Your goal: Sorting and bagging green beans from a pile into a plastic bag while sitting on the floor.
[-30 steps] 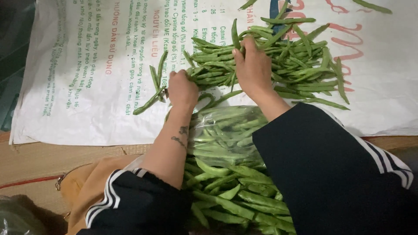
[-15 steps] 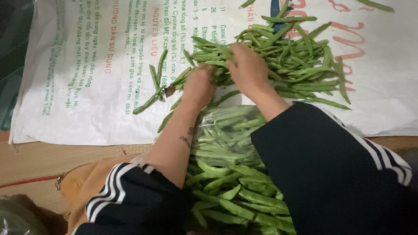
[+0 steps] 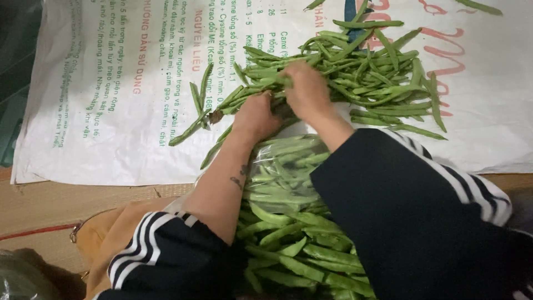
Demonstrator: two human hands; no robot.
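Hands at work over a spread of flat green beans (image 3: 361, 72), seen from the head camera: two bare hands meet at the centre of the frame, at the near edge of the pile. The left hand (image 3: 255, 116) is closed around a small bunch of pods whose ends fan out toward the left; the right hand (image 3: 305, 91) lies curled on the pile just beside it, fingers bent over the pods, though whether it grips any cannot be told. Both forearms come up from the bottom edge in dark sleeves with white stripes, the left one pushed up to bare the arm.

The loose pods, too many to count, are long, flat and smooth. They lie on one white woven sack (image 3: 111, 100), printed in green and red, which fills the upper half of the frame. Two or three stray pods (image 3: 197, 97) rest left of the pile.

Below the hands, at lower centre, one clear plastic bag (image 3: 283, 183) holds more beans and is partly hidden by both arms. A tan bag (image 3: 97, 239) sits at lower left on a brown woven mat (image 3: 44, 200).
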